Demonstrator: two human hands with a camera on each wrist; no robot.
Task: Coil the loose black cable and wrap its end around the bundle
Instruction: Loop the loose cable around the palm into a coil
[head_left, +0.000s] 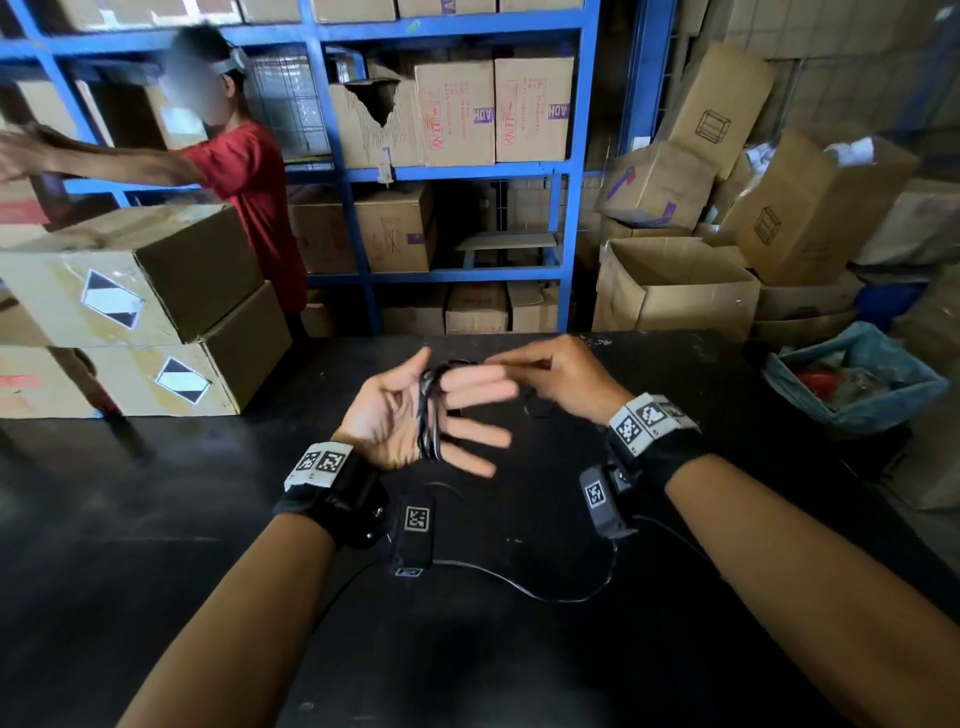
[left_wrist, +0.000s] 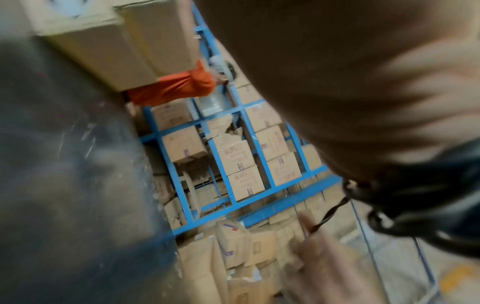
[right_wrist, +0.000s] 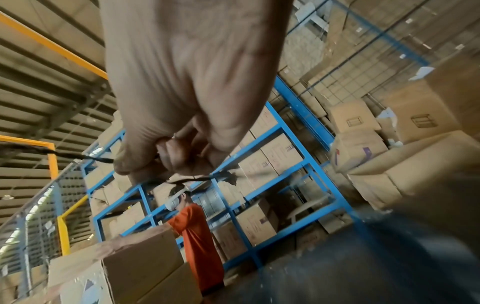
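The black cable (head_left: 429, 421) is looped in several turns around the straight fingers of my left hand (head_left: 410, 415), which is held palm up above the black table (head_left: 156, 519). My right hand (head_left: 550, 379) is just right of the coil and pinches the cable's free strand between thumb and fingertips. In the left wrist view the dark bundle (left_wrist: 428, 205) lies against my palm, and a twisted strand (left_wrist: 330, 214) runs to my right hand (left_wrist: 319, 267). The right wrist view shows my right hand (right_wrist: 182, 82) with fingers curled on the strand (right_wrist: 98, 158).
Two stacked cardboard boxes (head_left: 130, 312) stand on the table's left. Another person in a red shirt (head_left: 249, 182) reaches left behind them. A blue shelf rack (head_left: 571, 182) with boxes is behind. Open boxes (head_left: 675, 291) and a blue bin (head_left: 852, 379) are at the right.
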